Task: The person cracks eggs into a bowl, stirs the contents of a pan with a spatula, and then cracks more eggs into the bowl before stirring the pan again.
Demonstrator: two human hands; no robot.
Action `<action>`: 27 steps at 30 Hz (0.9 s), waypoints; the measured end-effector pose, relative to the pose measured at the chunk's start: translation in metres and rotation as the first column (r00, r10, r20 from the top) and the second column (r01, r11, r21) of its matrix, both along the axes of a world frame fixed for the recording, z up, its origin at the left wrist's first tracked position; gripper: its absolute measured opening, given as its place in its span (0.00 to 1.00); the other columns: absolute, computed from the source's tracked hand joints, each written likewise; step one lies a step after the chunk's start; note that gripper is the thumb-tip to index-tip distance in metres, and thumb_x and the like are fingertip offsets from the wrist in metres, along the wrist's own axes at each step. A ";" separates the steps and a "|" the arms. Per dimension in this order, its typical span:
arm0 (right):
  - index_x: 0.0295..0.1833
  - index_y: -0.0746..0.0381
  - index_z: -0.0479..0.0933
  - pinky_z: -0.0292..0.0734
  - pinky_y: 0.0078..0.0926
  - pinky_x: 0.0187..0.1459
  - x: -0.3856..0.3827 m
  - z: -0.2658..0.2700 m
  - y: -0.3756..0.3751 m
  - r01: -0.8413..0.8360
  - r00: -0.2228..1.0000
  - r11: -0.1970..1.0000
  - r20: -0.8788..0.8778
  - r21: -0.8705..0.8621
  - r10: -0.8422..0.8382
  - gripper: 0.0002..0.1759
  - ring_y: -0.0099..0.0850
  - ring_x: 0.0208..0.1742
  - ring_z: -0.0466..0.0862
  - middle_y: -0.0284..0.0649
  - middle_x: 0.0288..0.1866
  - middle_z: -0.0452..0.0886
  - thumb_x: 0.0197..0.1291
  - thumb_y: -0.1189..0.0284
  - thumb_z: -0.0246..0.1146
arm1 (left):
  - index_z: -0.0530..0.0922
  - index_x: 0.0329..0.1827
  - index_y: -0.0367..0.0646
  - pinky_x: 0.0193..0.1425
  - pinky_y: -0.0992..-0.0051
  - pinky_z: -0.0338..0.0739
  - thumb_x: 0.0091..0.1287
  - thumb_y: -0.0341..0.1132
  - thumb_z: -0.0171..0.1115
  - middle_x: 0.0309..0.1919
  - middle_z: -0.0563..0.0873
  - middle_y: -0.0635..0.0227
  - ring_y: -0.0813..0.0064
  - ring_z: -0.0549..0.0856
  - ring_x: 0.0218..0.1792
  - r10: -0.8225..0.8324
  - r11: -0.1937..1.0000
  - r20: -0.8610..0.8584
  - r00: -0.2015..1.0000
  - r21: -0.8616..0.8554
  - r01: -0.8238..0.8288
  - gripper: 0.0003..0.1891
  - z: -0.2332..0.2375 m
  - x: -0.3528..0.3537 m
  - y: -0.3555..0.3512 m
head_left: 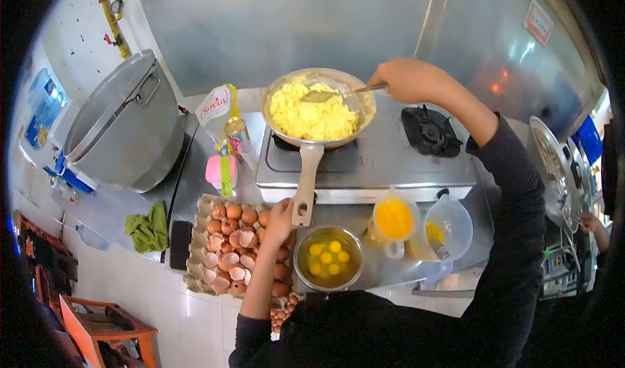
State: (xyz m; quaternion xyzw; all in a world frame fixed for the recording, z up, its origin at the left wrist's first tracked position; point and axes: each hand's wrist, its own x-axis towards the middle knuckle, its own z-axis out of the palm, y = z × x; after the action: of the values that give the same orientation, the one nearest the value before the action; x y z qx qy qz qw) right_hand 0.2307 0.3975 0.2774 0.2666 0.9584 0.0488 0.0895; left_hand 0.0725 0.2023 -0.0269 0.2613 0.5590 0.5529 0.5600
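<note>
R hand [407, 80]: fingers closed round spatula [323, 96] handle, blade in scrambled egg [311, 119]. L hand [280, 219]: curled on end of frying pan [307, 172] handle. Pan sits on L burner of gas stove [390, 163], egg fills it. Steel bowl [327, 257] w/ raw yolks just below handle, betw. egg tray [193, 251] and jug of beaten egg [392, 219].

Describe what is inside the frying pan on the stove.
Yellow scrambled egg fills the frying pan, with a spatula in it, held by the right hand. The egg covers the pan's floor.
</note>
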 end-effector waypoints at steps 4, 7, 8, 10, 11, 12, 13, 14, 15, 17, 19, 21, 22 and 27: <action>0.45 0.61 0.73 0.69 0.34 0.41 0.017 -0.041 0.010 -0.041 0.965 0.999 -0.259 0.015 0.044 0.18 0.44 0.39 0.74 0.50 0.37 0.75 0.45 0.80 0.51 | 0.72 0.37 0.34 0.25 0.73 0.77 0.59 0.43 0.44 0.26 0.79 0.55 0.64 0.80 0.23 0.065 0.987 0.088 0.994 -0.154 -0.051 0.18 -0.049 0.005 0.029; 0.45 0.62 0.73 0.68 0.35 0.41 0.027 -0.044 -0.003 0.008 0.949 1.000 -0.315 -0.002 -0.008 0.17 0.45 0.40 0.74 0.51 0.37 0.75 0.46 0.80 0.51 | 0.71 0.37 0.29 0.20 0.72 0.77 0.57 0.40 0.44 0.25 0.78 0.48 0.59 0.80 0.20 0.119 0.959 0.294 0.948 -0.283 -0.032 0.19 -0.073 -0.003 0.054; 0.45 0.62 0.72 0.68 0.35 0.41 0.031 -0.044 -0.005 0.031 0.948 0.999 -0.318 -0.014 -0.034 0.17 0.45 0.40 0.74 0.51 0.38 0.75 0.46 0.79 0.51 | 0.71 0.37 0.28 0.19 0.72 0.77 0.57 0.40 0.44 0.25 0.78 0.48 0.59 0.80 0.21 0.118 0.971 0.282 0.952 -0.235 -0.050 0.19 -0.086 -0.008 0.054; 0.45 0.63 0.72 0.68 0.35 0.42 0.038 -0.047 -0.005 0.044 0.943 0.999 -0.329 -0.022 -0.049 0.16 0.46 0.41 0.74 0.51 0.38 0.75 0.46 0.79 0.51 | 0.71 0.35 0.26 0.18 0.74 0.77 0.57 0.38 0.45 0.24 0.78 0.49 0.61 0.80 0.20 0.174 0.983 0.097 0.980 -0.073 -0.168 0.18 -0.083 0.003 0.042; 0.44 0.63 0.72 0.68 0.35 0.42 0.042 -0.049 0.000 0.033 0.939 0.999 -0.343 -0.010 -0.035 0.16 0.46 0.41 0.74 0.52 0.38 0.74 0.47 0.79 0.52 | 0.72 0.35 0.27 0.18 0.74 0.77 0.57 0.37 0.46 0.24 0.78 0.49 0.62 0.80 0.19 0.162 0.984 0.048 0.986 -0.078 -0.158 0.17 -0.079 0.004 0.040; 0.44 0.63 0.72 0.68 0.35 0.42 0.045 -0.049 0.003 0.021 0.934 1.000 -0.357 0.002 -0.019 0.15 0.46 0.41 0.74 0.52 0.39 0.74 0.47 0.79 0.52 | 0.72 0.36 0.27 0.18 0.74 0.77 0.57 0.35 0.46 0.23 0.78 0.50 0.63 0.80 0.19 0.151 0.985 -0.002 0.989 -0.082 -0.150 0.16 -0.075 0.002 0.039; 0.45 0.63 0.72 0.68 0.35 0.42 0.048 -0.046 0.003 0.012 0.926 1.000 -0.378 0.000 -0.011 0.15 0.47 0.41 0.73 0.52 0.39 0.74 0.47 0.78 0.52 | 0.72 0.36 0.28 0.19 0.74 0.77 0.56 0.34 0.47 0.23 0.78 0.51 0.64 0.80 0.19 0.139 0.986 -0.053 0.989 -0.087 -0.144 0.15 -0.075 -0.002 0.038; 0.45 0.64 0.71 0.68 0.34 0.42 0.050 -0.042 0.002 0.003 0.917 1.000 -0.399 -0.002 -0.003 0.15 0.47 0.41 0.73 0.52 0.39 0.74 0.48 0.78 0.52 | 0.73 0.34 0.32 0.16 0.77 0.75 0.54 0.31 0.50 0.23 0.79 0.56 0.69 0.80 0.18 0.127 0.992 -0.005 0.992 0.014 -0.127 0.10 -0.092 -0.010 0.044; 0.45 0.64 0.71 0.68 0.34 0.42 0.052 -0.040 0.001 -0.007 0.907 1.000 -0.422 -0.004 0.005 0.15 0.47 0.41 0.73 0.52 0.39 0.74 0.49 0.77 0.52 | 0.74 0.33 0.33 0.17 0.76 0.74 0.54 0.31 0.51 0.23 0.79 0.56 0.68 0.80 0.19 0.073 0.997 -0.178 0.981 -0.021 -0.078 0.10 -0.089 -0.011 0.047; 0.46 0.64 0.70 0.67 0.34 0.41 0.060 -0.039 0.004 -0.037 0.841 0.999 -0.539 0.036 0.050 0.15 0.47 0.40 0.73 0.51 0.38 0.74 0.51 0.75 0.51 | 0.74 0.32 0.36 0.20 0.74 0.74 0.53 0.33 0.52 0.24 0.79 0.57 0.66 0.80 0.21 -0.052 0.994 -0.496 0.867 -0.109 -0.003 0.09 -0.081 -0.010 0.055; 0.44 0.64 0.70 0.67 0.36 0.40 0.062 -0.037 0.000 -0.013 0.766 1.000 -0.642 0.020 0.022 0.13 0.48 0.39 0.73 0.52 0.35 0.74 0.52 0.74 0.50 | 0.75 0.29 0.37 0.25 0.71 0.73 0.52 0.34 0.53 0.24 0.79 0.57 0.62 0.80 0.25 0.093 0.988 -0.932 0.351 0.041 -0.151 0.09 -0.037 0.022 0.046; 0.39 0.64 0.71 0.66 0.40 0.37 0.067 -0.040 -0.013 0.049 0.694 0.996 -0.715 -0.070 -0.084 0.10 0.49 0.36 0.73 0.52 0.30 0.74 0.54 0.72 0.48 | 0.74 0.28 0.37 0.30 0.69 0.72 0.52 0.36 0.53 0.25 0.79 0.56 0.59 0.79 0.29 0.146 0.977 -0.987 0.064 0.133 -0.168 0.10 -0.017 0.038 0.039; 0.33 0.67 0.67 0.64 0.42 0.34 0.071 -0.059 -0.003 0.020 0.661 1.000 -0.750 -0.005 -0.017 0.10 0.51 0.34 0.72 0.55 0.27 0.72 0.56 0.71 0.47 | 0.74 0.29 0.38 0.32 0.68 0.72 0.51 0.37 0.53 0.25 0.78 0.56 0.57 0.78 0.30 0.143 0.980 -0.984 0.109 0.125 -0.154 0.11 -0.016 0.036 0.036; 0.30 0.68 0.69 0.67 0.42 0.33 0.084 -0.111 0.026 0.082 0.874 0.993 -0.473 -0.086 -0.113 0.13 0.51 0.33 0.73 0.56 0.27 0.73 0.55 0.68 0.47 | 0.72 0.39 0.40 0.29 0.67 0.73 0.53 0.47 0.53 0.25 0.78 0.58 0.65 0.79 0.26 0.125 0.987 -0.867 0.482 0.157 0.025 0.19 0.004 0.007 0.005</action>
State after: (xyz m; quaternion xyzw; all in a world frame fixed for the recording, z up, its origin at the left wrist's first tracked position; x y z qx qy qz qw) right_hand 0.3148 0.4231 0.1668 0.3152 0.9374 -0.0531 -0.1385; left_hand 0.0797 0.2074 -0.0227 0.5303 0.7306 0.3991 0.1607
